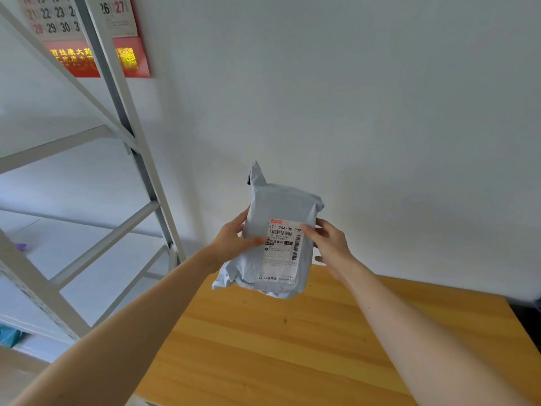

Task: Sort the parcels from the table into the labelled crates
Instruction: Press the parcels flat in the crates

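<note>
Parcel (pixel 272 235) held upright between left hand (pixel 234 241) and right hand (pixel 330 244).

Quick count from what I can see: one grey parcel (pixel 281 206) with one shipping label (pixel 282 253), two hands (left hand (pixel 231 241), right hand (pixel 330 244)), one wooden table (pixel 292 347), one white metal rack (pixel 140 159), one red wall calendar (pixel 87 54).

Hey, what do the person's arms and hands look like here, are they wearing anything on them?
Both arms are bare as far as the frame shows: no sleeve on the left forearm or the right forearm. The left hand and right hand wear no gloves, and no watch, bracelet or ring shows.
</note>
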{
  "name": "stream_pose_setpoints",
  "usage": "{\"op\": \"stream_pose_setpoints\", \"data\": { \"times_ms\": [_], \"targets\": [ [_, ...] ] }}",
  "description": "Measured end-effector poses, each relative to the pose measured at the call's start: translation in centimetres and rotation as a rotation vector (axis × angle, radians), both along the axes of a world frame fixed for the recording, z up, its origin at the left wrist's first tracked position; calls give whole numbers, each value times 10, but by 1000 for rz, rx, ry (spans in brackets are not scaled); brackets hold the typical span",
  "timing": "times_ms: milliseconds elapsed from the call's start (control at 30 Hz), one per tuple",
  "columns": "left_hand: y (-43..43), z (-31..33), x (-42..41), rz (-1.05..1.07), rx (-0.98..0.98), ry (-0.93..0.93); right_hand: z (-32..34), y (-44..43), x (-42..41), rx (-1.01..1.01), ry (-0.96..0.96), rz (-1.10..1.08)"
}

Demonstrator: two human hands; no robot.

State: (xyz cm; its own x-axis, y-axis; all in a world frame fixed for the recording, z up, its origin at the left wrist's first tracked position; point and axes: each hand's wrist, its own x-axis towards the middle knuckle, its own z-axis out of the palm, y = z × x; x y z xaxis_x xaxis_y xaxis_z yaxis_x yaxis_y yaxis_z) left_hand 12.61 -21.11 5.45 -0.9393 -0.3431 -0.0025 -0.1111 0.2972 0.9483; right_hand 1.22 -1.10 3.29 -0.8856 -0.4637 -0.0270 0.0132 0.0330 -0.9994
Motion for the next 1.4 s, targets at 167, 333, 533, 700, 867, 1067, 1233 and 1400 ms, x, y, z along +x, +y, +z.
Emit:
{"op": "stream_pose_setpoints", "data": {
  "times_ms": [167, 333, 533, 700, 867, 1067, 1233, 1400],
  "targets": [
    [-17, 10, 0, 37, 70, 47, 12, -10, 9, -91, -47, 21],
    [-22, 16, -1, 131, 99, 49, 21, -12, 21, -137, -5, 7],
    [-26, 31, 4, 69, 105, 82, 30, -12, 32, -168, 50, -68],
    [-22, 35, 9, -2, 47, 103, 34, -5, 42, -154, 85, -118],
    [-12, 32, 14, -57, 45, 101, 32, 7, 62, -121, 110, -189],
    [11, 25, 12, -177, 68, 94, 27, 36, 89, -79, 123, -291],
    [48, 20, 5, -277, 111, 67, 29, 75, 112, -40, 131, -380],
    [100, 16, 1, -405, 123, 58, 28, 128, 138, 1, 114, -507]
  ]
}}
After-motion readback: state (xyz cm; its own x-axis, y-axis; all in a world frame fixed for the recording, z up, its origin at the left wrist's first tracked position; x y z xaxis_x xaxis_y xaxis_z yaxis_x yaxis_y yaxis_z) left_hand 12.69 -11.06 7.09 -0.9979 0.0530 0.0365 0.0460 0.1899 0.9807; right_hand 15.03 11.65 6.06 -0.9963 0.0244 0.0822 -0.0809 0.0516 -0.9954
